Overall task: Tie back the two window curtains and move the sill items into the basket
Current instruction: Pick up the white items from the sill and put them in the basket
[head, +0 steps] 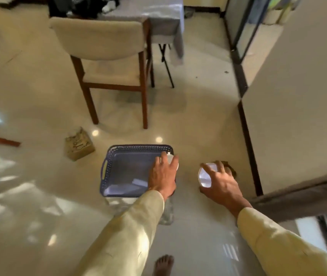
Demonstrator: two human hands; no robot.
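A blue perforated basket [119, 168] stands on the shiny floor in front of me, with some white things lying in its near part. My left hand [163, 174] reaches over the basket's right rim and grips a white object [170, 157] that is mostly hidden by the fingers. My right hand [220, 184] hovers to the right of the basket and holds a white round cup-like item [204, 176]; something brown [228, 166] shows behind its fingers. The image is blurred.
A wooden chair [107, 56] with a cream cushion stands beyond the basket, a grey-clothed table [158, 14] behind it. A small tan box [79, 144] sits on the floor to the left. A wall corner [298, 116] with dark skirting rises on the right. My bare foot [163, 263] shows below.
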